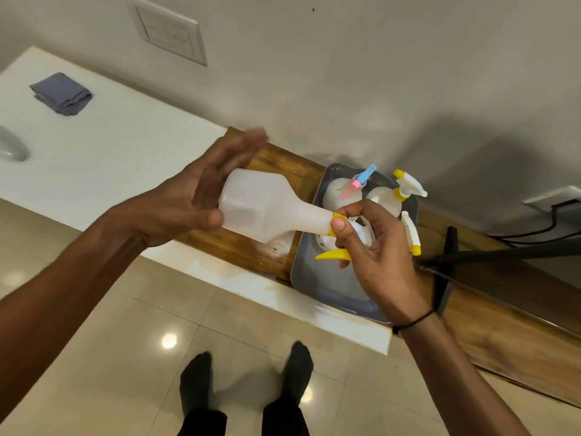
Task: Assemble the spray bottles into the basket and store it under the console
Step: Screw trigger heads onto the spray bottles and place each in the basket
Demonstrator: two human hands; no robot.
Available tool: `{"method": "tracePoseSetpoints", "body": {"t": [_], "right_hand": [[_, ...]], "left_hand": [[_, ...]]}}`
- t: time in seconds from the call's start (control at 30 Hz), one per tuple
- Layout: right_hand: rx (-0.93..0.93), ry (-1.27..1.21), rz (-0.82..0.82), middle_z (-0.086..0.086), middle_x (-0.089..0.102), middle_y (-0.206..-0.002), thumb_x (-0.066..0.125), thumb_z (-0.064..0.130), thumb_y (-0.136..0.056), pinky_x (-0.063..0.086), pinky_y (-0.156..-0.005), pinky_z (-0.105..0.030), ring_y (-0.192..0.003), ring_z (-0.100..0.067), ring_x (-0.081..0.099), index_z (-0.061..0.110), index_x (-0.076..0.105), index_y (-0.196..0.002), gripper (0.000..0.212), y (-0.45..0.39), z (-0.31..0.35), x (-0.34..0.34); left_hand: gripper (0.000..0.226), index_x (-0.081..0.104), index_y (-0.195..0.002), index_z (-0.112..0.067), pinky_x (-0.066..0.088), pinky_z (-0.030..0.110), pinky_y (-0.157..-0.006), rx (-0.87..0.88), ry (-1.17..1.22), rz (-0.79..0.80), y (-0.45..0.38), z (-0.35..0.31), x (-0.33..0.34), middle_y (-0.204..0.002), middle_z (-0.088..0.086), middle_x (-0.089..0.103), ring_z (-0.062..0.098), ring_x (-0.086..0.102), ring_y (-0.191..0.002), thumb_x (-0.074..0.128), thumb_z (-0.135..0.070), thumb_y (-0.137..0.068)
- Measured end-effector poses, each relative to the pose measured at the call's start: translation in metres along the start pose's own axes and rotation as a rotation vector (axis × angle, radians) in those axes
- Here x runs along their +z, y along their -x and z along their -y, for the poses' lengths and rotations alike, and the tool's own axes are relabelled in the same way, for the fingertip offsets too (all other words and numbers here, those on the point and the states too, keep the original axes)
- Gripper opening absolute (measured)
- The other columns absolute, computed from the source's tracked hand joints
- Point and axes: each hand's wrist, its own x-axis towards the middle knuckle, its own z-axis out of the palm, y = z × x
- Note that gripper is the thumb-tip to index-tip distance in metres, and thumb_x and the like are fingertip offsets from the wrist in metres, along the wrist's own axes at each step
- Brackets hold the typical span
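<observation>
A translucent white spray bottle (267,209) lies on its side in the air between my hands, neck toward the right. My left hand (201,190) cups its base, fingers blurred and partly spread. My right hand (371,247) grips the yellow and white trigger head (336,243) at the bottle's neck. Behind it, a grey basket (317,278) rests on the wooden console top (251,247). In the basket stand a white bottle with a pink and blue trigger (358,180) and a bottle with a yellow trigger (405,187). Another yellow-tipped sprayer (412,234) pokes up beside my right hand.
A folded grey cloth (61,93) and a grey rounded object (12,147) lie on the white counter (110,158) to the left. A black stand (446,272) and cables sit on the console at right. A switch plate (171,29) hangs on the wall. Tiled floor and my feet are below.
</observation>
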Motion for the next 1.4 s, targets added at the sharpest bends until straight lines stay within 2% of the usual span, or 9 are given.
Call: {"method": "tracePoseSetpoints", "body": {"t": [0.17, 0.37, 0.43, 0.6, 0.8, 1.03, 1.17, 1.27, 1.4], "right_hand": [[-0.118, 0.085, -0.027, 0.024, 0.066, -0.097, 0.067, 0.039, -0.094, 0.064, -0.062, -0.04, -0.092, -0.014, 0.068, 0.037, 0.063, -0.1, 0.007, -0.001, 0.003, 0.0], [-0.096, 0.063, 0.0, 0.022, 0.066, -0.095, 0.069, 0.036, -0.095, 0.063, -0.064, -0.049, -0.088, -0.019, 0.069, 0.03, 0.068, -0.103, 0.01, 0.002, -0.005, -0.007], [-0.136, 0.082, -0.011, 0.03, 0.064, -0.094, 0.069, 0.032, -0.096, 0.063, -0.07, -0.043, -0.092, -0.01, 0.067, 0.027, 0.067, -0.103, 0.009, 0.002, -0.004, -0.005], [-0.226, 0.1, -0.052, 0.023, 0.066, -0.093, 0.07, 0.023, -0.096, 0.048, -0.073, -0.009, -0.091, 0.002, 0.063, 0.026, 0.065, -0.102, 0.008, -0.002, 0.0, -0.008], [-0.179, 0.186, -0.019, 0.022, 0.063, -0.093, 0.071, 0.028, -0.096, 0.05, -0.069, -0.017, -0.09, -0.003, 0.061, 0.019, 0.066, -0.105, 0.013, -0.004, -0.003, -0.019], [-0.161, 0.31, -0.056, 0.008, 0.063, -0.089, 0.073, 0.027, -0.095, 0.046, -0.067, -0.013, -0.087, -0.006, 0.057, 0.019, 0.066, -0.104, 0.013, 0.009, 0.004, -0.024], [-0.285, 0.605, -0.04, 0.001, 0.068, -0.1, 0.066, 0.029, -0.098, 0.058, -0.067, -0.042, -0.084, -0.02, 0.063, 0.031, 0.054, -0.13, 0.034, 0.026, 0.009, -0.032], [-0.347, 0.855, -0.012, -0.005, 0.072, -0.098, 0.081, 0.025, -0.087, 0.062, -0.06, -0.046, -0.08, -0.028, 0.069, 0.032, 0.043, -0.137, 0.063, 0.038, -0.001, -0.041], [-0.373, 1.151, 0.058, -0.008, 0.075, -0.096, 0.09, 0.021, -0.076, 0.059, -0.067, -0.042, -0.085, -0.031, 0.068, 0.02, 0.063, -0.112, 0.045, 0.048, -0.037, -0.048]], "left_hand": [[0.098, 0.06, -0.142, -0.039, 0.065, 0.041, -0.082, -0.483, 0.098, -0.036, -0.001, 0.0, -0.002, -0.132, -0.001, 0.072, 0.027, 0.073, -0.118, 0.061, -0.096, -0.062], [0.1, 0.035, -0.156, -0.038, 0.061, 0.032, -0.092, -0.119, -0.117, 0.037, 0.002, 0.002, -0.007, -0.159, -0.014, 0.04, 0.012, 0.049, -0.143, 0.094, -0.031, -0.075], [0.086, 0.03, -0.159, -0.049, 0.059, 0.032, -0.095, -0.166, 0.05, 0.007, -0.002, 0.006, -0.008, -0.162, -0.018, 0.041, 0.016, 0.044, -0.149, 0.08, -0.043, -0.088], [0.068, 0.064, -0.129, -0.044, 0.066, 0.036, -0.071, -0.405, -0.069, 0.038, -0.005, 0.005, -0.005, -0.113, 0.0, 0.076, 0.021, 0.077, -0.095, 0.069, -0.083, -0.074], [0.082, 0.043, -0.14, -0.041, 0.064, 0.028, -0.079, -0.018, -0.405, -0.024, -0.004, 0.0, 0.008, -0.137, -0.018, 0.044, 0.004, 0.057, -0.126, 0.09, -0.039, -0.073], [0.088, 0.037, -0.134, -0.05, 0.061, 0.017, -0.076, -0.045, -0.539, -0.058, -0.006, 0.021, 0.026, -0.137, -0.034, 0.036, -0.008, 0.047, -0.129, 0.09, -0.05, -0.064], [0.092, 0.033, -0.119, -0.059, 0.062, 0.019, -0.076, -0.108, -0.502, -0.18, -0.019, 0.058, 0.074, -0.131, -0.047, 0.041, 0.003, 0.053, -0.125, 0.099, -0.034, -0.06], [0.097, 0.032, -0.134, -0.046, 0.063, 0.034, -0.09, -0.186, -0.519, -0.259, -0.024, 0.099, 0.123, -0.137, -0.025, 0.048, 0.013, 0.056, -0.128, 0.098, -0.025, -0.066], [0.09, 0.029, -0.152, -0.036, 0.051, 0.029, -0.103, -0.374, -0.413, -0.266, -0.025, 0.134, 0.172, -0.15, -0.01, 0.042, 0.017, 0.047, -0.14, 0.087, -0.026, -0.084]]}}
